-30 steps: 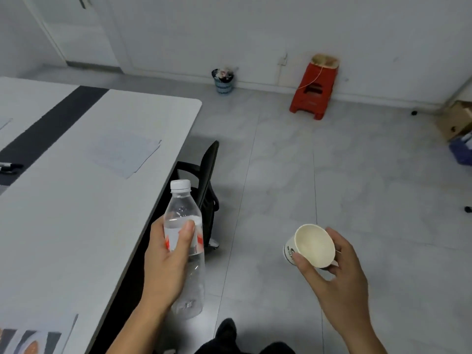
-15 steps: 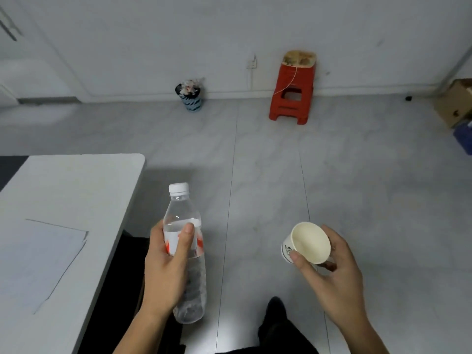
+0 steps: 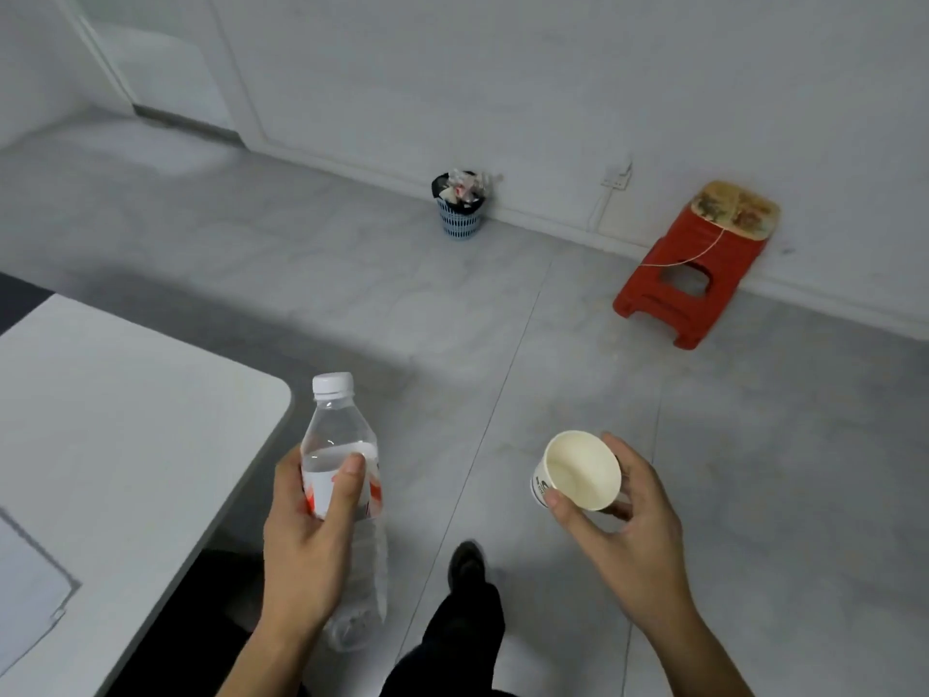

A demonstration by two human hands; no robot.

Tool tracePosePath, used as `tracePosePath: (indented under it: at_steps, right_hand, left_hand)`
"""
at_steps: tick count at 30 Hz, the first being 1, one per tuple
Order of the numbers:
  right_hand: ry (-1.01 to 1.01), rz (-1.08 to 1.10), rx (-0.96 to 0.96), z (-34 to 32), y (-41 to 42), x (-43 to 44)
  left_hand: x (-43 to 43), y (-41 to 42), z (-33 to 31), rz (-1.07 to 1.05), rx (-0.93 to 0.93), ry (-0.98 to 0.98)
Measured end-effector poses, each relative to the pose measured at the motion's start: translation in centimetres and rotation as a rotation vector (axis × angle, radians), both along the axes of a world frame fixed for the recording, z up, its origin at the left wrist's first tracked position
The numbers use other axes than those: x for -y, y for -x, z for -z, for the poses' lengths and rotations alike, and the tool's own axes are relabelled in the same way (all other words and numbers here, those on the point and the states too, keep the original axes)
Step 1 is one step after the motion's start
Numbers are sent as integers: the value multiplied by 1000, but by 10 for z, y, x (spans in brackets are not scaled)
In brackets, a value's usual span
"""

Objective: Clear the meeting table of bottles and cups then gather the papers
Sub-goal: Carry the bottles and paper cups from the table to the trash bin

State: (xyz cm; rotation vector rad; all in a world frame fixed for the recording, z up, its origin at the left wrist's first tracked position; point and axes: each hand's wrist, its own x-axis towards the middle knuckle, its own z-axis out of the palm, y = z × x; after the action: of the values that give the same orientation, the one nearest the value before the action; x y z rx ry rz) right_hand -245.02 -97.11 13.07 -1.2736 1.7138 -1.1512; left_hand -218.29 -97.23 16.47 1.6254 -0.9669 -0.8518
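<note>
I'm looking at the bottle [image 3: 339,435] first: it is standing close to upright, its long axis running near to far in the view, with the white cap pointing toward the far wall and the base toward me. It is clear plastic with a red and white label round the middle, and the water line is showing just under the shoulder. The left hand [image 3: 306,550] is gripping it round the label, thumb lying across the front and fingers curling behind, holding it in the air just right of the table's rounded corner. To the right, well apart from the bottle, the right hand [image 3: 638,545] is pinching a paper cup [image 3: 583,470] between thumb and curled fingers; the cup is tilting so its open mouth is facing up toward me, showing a plain cream inside and a dark print on the white outer wall. The white table [image 3: 125,420] is filling the near left, with a sheet of paper [image 3: 25,586] lying at its near left edge. A dark shoe [image 3: 467,565] is showing on the grey floor between the hands. Far off against the wall, a small blue waste basket [image 3: 460,213] is sitting full of rubbish, and a red stool [image 3: 699,264] is standing to its right.
</note>
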Motion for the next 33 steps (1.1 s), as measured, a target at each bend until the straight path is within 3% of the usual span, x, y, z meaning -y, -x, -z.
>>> tracePosePath:
  at_steps: [9,17,21,27,33]
  right_hand:
    - [49,79,-38,-37,36,231]
    - [7,167,51,8,60,433]
    - [10,160,121,6,69,562]
    - [82,-27,36,-25,58,757]
    - [68,-106,14,-19,36,908]
  left_hand:
    - [258,38,-39,139,14,86]
    - [480,67,-9,176,32,84]
    - [594,70,-16,128,59,55]
    - [732,62,-37,-21,66,31]
    - [862,43,-11,-151,40,-9]
